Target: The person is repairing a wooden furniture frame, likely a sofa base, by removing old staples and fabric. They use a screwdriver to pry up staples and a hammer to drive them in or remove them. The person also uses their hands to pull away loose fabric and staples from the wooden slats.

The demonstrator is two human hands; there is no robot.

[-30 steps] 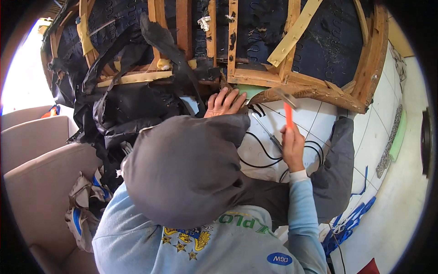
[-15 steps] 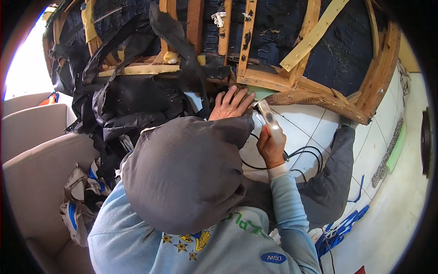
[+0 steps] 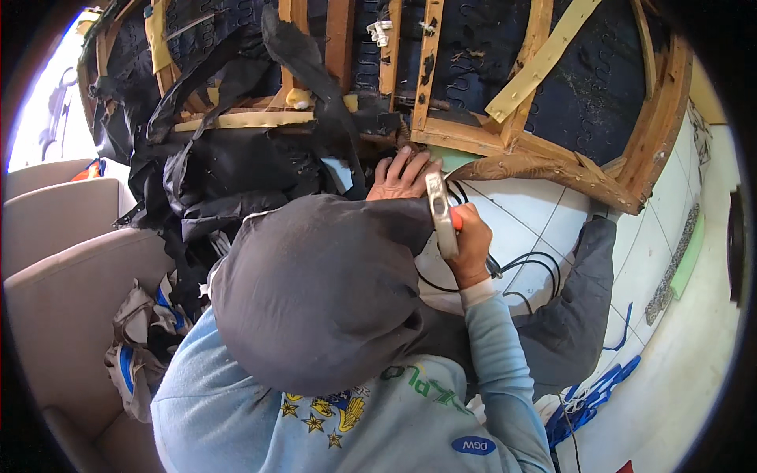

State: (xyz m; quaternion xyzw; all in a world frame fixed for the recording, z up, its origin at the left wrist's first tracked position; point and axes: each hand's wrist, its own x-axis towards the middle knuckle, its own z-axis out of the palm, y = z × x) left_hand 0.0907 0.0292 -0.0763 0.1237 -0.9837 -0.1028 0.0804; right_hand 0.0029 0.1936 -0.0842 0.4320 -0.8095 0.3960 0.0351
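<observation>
White tiled floor (image 3: 544, 229) carries a wooden frame (image 3: 544, 169) and black cables (image 3: 528, 268).

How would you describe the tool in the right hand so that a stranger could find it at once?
Start at the wooden sofa frame tipped over the white tiled floor. Just below its lower rail, the right hand grips a hammer. Its pale metal head and orange grip stand out from the black cables nearby.

Wooden sofa frame (image 3: 544, 162): tan-orange timber with pale yellow strips, backed by black fabric (image 3: 229, 169). Hood (image 3: 315, 292): dark grey; sweatshirt (image 3: 260, 418): light blue, printed with yellow stars and green lettering. Floor tiles (image 3: 520, 217): white, crossed by black cables (image 3: 528, 268); hammer (image 3: 440, 213): silver-grey head, orange grip.
</observation>
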